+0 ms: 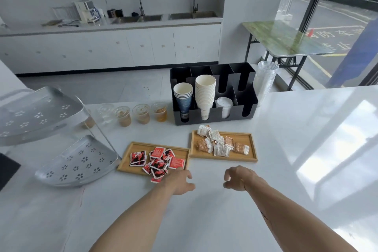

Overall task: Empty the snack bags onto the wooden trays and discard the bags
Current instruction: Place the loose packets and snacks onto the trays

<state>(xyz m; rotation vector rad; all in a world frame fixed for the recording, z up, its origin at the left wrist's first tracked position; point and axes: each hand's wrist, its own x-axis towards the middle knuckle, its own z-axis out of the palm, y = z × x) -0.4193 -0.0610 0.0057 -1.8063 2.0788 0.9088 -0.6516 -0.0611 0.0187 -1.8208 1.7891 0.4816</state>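
Two wooden trays (253,145) filled w/ snack packets; left hand (180,182), right hand (239,177) grips released, empty. Next, prob: tidy red spillover packet (156,179).

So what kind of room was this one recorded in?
Probably an office pantry or break room: a back counter with two sinks, a black cup organiser holding paper cups, and snack packets on wooden trays.
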